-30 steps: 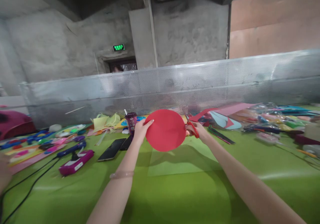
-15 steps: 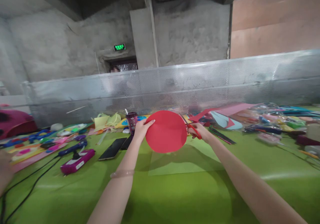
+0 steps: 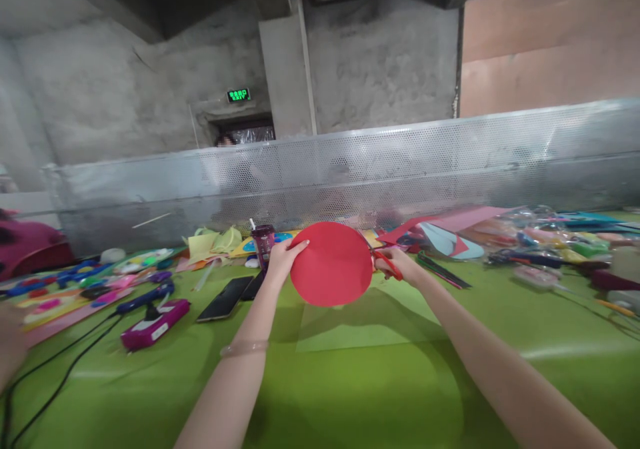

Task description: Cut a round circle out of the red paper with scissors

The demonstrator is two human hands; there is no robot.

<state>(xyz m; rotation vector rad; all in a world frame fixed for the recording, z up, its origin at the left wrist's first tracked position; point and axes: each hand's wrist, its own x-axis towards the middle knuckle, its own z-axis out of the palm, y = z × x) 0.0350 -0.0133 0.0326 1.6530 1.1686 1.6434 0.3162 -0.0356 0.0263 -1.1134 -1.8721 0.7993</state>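
Note:
My left hand [image 3: 283,260] pinches the left edge of a round red paper disc [image 3: 331,263] and holds it upright above the green table [image 3: 350,395]. At the disc's right edge my right hand [image 3: 400,264] grips red-handled scissors [image 3: 386,263], whose blades meet the rim of the disc. A thin bracelet circles my left wrist. Under the disc lies a pale green sheet [image 3: 370,319] flat on the table.
Two dark phones [image 3: 227,297], a purple cup [image 3: 263,243] and a magenta device [image 3: 150,325] with black cables lie to the left. Coloured paper, foam shapes and packets [image 3: 525,239] crowd the far edge and the right. A perforated metal barrier [image 3: 400,162] runs behind the table.
The disc and both hands have stayed almost in place; the disc has turned very slightly and the scissors have closed a little at its right edge.

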